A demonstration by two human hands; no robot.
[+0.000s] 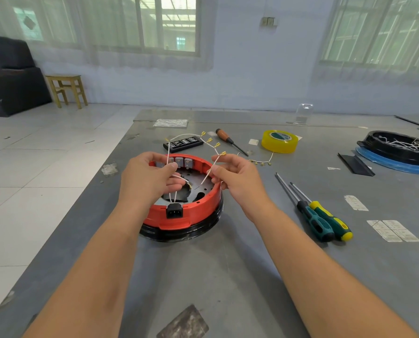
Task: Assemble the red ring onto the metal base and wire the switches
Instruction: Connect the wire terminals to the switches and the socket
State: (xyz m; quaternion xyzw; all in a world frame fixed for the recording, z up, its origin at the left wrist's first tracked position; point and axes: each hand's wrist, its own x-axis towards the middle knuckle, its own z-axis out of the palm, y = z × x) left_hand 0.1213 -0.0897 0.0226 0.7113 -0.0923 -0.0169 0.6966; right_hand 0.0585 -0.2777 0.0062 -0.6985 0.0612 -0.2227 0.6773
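Note:
The red ring sits on the metal base, over a black rim, in the middle of the grey table. Grey switches line the ring's far inner wall, and a black power socket is at its near side. Above the ring, my left hand pinches white wires that arch away from me and end in brass terminals. My right hand pinches another strand of the same wires.
A black bit case lies behind the ring. A wooden-handled screwdriver, yellow tape roll and a spare wire set lie at the back right. Two green screwdrivers lie right. A black tray stands far right.

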